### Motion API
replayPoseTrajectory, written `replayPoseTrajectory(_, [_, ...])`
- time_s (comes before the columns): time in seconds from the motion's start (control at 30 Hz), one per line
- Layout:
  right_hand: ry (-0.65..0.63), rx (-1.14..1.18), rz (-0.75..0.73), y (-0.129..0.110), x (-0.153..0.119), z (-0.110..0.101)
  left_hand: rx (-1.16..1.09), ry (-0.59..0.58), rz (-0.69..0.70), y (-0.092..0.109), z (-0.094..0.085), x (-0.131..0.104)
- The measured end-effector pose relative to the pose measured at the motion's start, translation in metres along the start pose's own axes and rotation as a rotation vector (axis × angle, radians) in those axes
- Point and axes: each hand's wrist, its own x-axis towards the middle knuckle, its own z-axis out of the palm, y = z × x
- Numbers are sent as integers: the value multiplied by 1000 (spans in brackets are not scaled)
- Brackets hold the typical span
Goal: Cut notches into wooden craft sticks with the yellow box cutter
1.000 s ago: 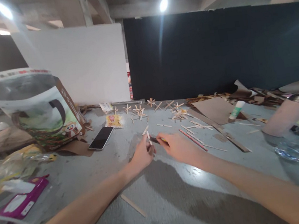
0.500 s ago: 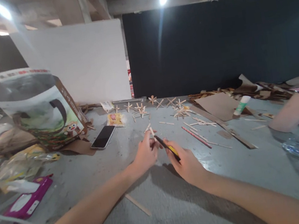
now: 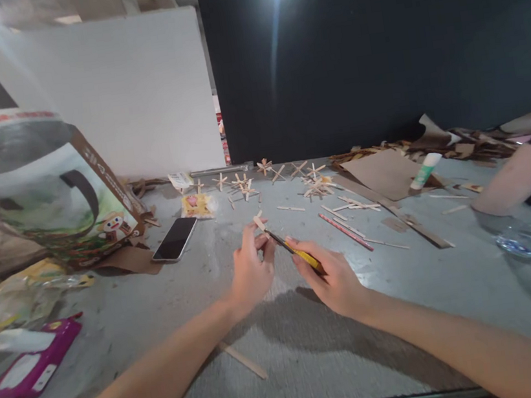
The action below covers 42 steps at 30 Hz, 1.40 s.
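Observation:
My left hand (image 3: 253, 261) pinches a small pale wooden stick (image 3: 259, 223) above the middle of the table. In my right hand (image 3: 331, 275) is a yellow and black utility knife (image 3: 305, 256), fingers closed round its handle. The knife's dark tip points up and left and meets the stick, or lies very near it. Beyond the hands stand several star-shaped pieces made of crossed sticks (image 3: 243, 185). Loose sticks (image 3: 354, 204) and a red patterned strip (image 3: 345, 232) lie to the right. One more stick (image 3: 242, 360) rests near my left forearm.
A phone (image 3: 175, 239), a large printed bag (image 3: 54, 194) and a purple device (image 3: 37, 363) occupy the left side. On the right are cardboard (image 3: 380, 174), a glue stick (image 3: 425, 171) and a pink cylinder (image 3: 520, 178). White and black panels (image 3: 374, 54) stand behind the table.
My view has tilted down and shifted slightly right. Both hands are raised a little, and the stick and knife are held at a changed angle, with more of the yellow handle showing.

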Motion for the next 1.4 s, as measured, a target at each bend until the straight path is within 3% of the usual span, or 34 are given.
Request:
replayPoseTrajectory(0.2, [-5,27,23,2,1,1,50,5,-27,0,0,0])
replayPoseTrajectory(0.47, [-40,156,246,5,6,0,258,-105,-65,-20,-11,20])
replayPoseTrajectory(0.63, [-65,473,486,6,3,7,318,-133,-173,-33,-16,37])
replayPoseTrajectory(0.77, [-116,747,652,-16,-7,7,347,-21,-270,-38,-21,44])
replayPoseTrajectory(0.83, [-191,757,584,-26,-7,2,141,-54,-309,-36,-20,41])
replayPoseTrajectory(0.93, [-144,620,418,-21,3,-10,-168,-113,-297,-28,-11,31])
replayPoseTrajectory(1.07, [-45,227,142,23,18,-29,-265,-130,-280,-8,3,17])
replayPoseTrajectory(1.2, [61,-69,-174,73,17,-40,-429,-95,-312,14,8,7])
replayPoseTrajectory(1.3, [37,-147,-281,87,13,-41,-486,-115,-335,28,9,1])
replayPoseTrajectory(1.4, [-16,-171,-343,85,13,-40,-522,-154,-340,38,9,-4])
